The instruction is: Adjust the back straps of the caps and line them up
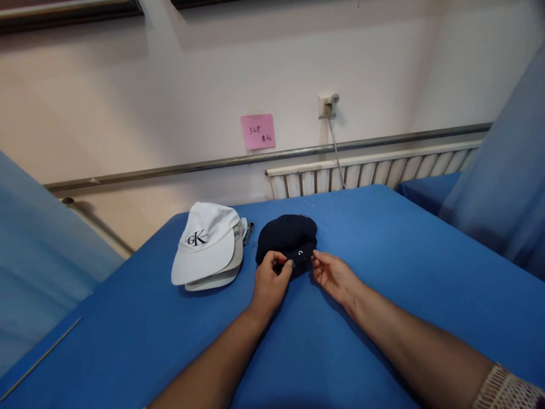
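Dark cap [284, 234] lies just below the frame's centre, its band [301, 253] toward you. Your left hand [270, 281] seems to pinch the band's left side, your right hand [334, 275] its right end; light, even tension should suit it, though your grip hides both ends. Around it: pale cap stack [205, 262] at centre left, pink note [258, 132] at upper centre, plugged socket [327, 107] just right.

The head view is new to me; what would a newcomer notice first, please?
The dark cap probably comes first, held by the left hand and right hand on the blue table. Left of it is a stack of pale caps. A pink note shows on the wall above.
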Available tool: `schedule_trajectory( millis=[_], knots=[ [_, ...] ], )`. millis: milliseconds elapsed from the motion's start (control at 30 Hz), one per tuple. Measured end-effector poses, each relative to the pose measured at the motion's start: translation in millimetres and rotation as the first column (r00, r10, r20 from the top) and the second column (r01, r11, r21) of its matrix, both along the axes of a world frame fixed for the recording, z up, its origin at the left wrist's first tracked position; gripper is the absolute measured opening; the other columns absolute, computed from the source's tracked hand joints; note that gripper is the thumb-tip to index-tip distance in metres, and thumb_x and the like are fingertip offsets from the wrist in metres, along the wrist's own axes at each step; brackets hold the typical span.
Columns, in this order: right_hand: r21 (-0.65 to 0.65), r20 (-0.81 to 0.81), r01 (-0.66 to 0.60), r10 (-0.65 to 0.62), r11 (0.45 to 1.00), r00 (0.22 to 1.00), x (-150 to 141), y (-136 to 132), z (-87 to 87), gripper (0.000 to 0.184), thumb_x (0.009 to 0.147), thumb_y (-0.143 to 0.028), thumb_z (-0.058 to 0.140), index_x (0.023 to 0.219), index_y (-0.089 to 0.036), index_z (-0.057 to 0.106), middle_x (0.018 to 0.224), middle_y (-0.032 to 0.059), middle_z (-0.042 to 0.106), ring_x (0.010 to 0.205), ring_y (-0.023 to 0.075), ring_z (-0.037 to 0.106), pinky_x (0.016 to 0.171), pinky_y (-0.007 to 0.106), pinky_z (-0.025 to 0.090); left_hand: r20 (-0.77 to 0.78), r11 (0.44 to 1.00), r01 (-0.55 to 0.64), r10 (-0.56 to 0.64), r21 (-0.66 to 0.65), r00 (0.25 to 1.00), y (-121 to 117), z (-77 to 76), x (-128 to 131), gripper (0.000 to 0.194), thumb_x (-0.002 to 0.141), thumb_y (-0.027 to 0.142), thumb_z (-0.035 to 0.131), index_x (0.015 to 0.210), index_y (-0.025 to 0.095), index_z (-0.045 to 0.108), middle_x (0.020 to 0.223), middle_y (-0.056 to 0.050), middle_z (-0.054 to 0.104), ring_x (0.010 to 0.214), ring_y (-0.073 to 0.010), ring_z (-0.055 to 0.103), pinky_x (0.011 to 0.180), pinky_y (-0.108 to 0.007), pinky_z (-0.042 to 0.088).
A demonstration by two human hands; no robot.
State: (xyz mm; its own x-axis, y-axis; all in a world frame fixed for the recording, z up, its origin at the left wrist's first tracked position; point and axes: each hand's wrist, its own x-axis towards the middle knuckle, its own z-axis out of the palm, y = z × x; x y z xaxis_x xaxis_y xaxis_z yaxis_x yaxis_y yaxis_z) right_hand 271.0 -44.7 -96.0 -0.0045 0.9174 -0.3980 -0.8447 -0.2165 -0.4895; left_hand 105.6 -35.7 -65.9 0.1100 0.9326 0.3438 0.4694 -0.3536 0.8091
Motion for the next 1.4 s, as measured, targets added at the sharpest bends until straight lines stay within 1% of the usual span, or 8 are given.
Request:
schedule_trajectory(
  millis=[233,367,467,633,767,1167,1267,1400],
  knots=[
    [0.071,0.088,0.007,-0.013,0.997,0.996,-1,-5,4.4,0.013,0.068,-0.017,0.075,0.073,-0.018,0.063,0.069,0.0016,0.065,0.054,0.0094,0.056,0.047,0.019,0.043,-0.441,0.833,0.172,0.094,0.525,0.893,-12,22.1,-7,0.029,0.080,0.027,0.066,0.106,0.018,0.060,0.120,-0.013,0.057,0.116,-0.0281,0.049,0.102,-0.043,0.038],
    [0.167,0.208,-0.063,0.027,0.984,0.978,-4,-9,6.2,0.021,0.065,-0.025,0.079,0.075,-0.017,0.062,0.074,0.0017,0.067,0.056,0.0091,0.056,0.049,0.020,0.042,-0.549,0.842,0.290,0.009,0.455,0.836,-4,13.6,-8,0.026,0.087,0.015,0.054,0.112,0.020,0.060,0.116,-0.009,0.064,0.113,-0.0258,0.053,0.101,-0.045,0.037],
    [0.254,0.414,-0.044,-0.067,0.966,0.908,-5,-8,4.6,0.022,0.070,-0.033,0.074,0.077,-0.017,0.061,0.077,0.0022,0.067,0.055,0.0091,0.056,0.050,0.021,0.040,-0.450,0.915,0.195,-0.016,0.354,0.893,5,2.1,-11,0.023,0.090,0.019,0.051,0.111,0.020,0.061,0.105,-0.007,0.068,0.100,-0.0228,0.061,0.093,-0.041,0.044],
    [0.442,0.786,-0.057,-0.356,0.895,0.506,-6,-6,-2.4,0.015,0.079,-0.031,0.064,0.090,-0.020,0.062,0.067,-0.0025,0.060,0.054,0.0103,0.052,0.053,0.024,0.041,-0.185,0.996,0.085,-0.077,0.037,0.980,10,-5.4,-11,0.020,0.089,0.032,0.053,0.102,0.019,0.061,0.092,-0.004,0.068,0.084,-0.0178,0.064,0.076,-0.029,0.048],
    [0.532,0.831,-0.230,-0.451,0.815,0.327,-7,-7,-6.1,0.020,0.081,-0.024,0.059,0.100,-0.022,0.062,0.103,0.0037,0.063,0.062,0.0096,0.055,0.058,0.025,0.045,-0.086,0.989,0.135,-0.139,-0.054,0.987,7,-2.7,-6,0.020,0.088,0.035,0.052,0.090,0.018,0.062,0.079,0.000,0.063,0.072,-0.0136,0.058,0.066,-0.024,0.044],
    [0.284,0.957,-0.446,-0.276,0.849,0.086,5,-10,6.5,0.013,0.082,-0.030,0.061,0.091,-0.021,0.059,0.067,-0.0032,0.057,0.060,0.0122,0.052,0.057,0.024,0.039,-0.112,0.975,0.174,-0.189,-0.138,0.976,9,-0.2,-6,0.031,0.088,0.042,0.047,0.075,0.017,0.059,0.067,0.002,0.053,0.066,-0.0132,0.048,0.061,-0.024,0.038],
    [0.273,0.943,-0.505,-0.331,0.819,-0.027,6,-13,12.8,0.039,0.071,-0.027,0.073,0.104,-0.020,0.056,0.076,-0.0017,0.059,0.066,0.0133,0.054,0.062,0.026,0.040,-0.094,0.979,0.152,-0.166,-0.139,0.982,10,0.4,-6,0.031,0.087,0.042,0.047,0.075,0.016,0.060,0.068,0.001,0.054,0.066,-0.0135,0.049,0.061,-0.024,0.038],
    [0.325,0.893,-0.534,-0.440,0.780,-0.099,7,-14,12.7,0.029,0.074,-0.015,0.066,0.101,-0.020,0.055,0.082,0.0000,0.059,0.069,0.0131,0.053,0.066,0.027,0.040,-0.080,0.978,0.148,-0.160,-0.146,0.984,11,-0.5,-6,0.031,0.087,0.043,0.048,0.075,0.017,0.060,0.067,0.001,0.055,0.064,-0.0136,0.050,0.061,-0.025,0.039]
  ],
)
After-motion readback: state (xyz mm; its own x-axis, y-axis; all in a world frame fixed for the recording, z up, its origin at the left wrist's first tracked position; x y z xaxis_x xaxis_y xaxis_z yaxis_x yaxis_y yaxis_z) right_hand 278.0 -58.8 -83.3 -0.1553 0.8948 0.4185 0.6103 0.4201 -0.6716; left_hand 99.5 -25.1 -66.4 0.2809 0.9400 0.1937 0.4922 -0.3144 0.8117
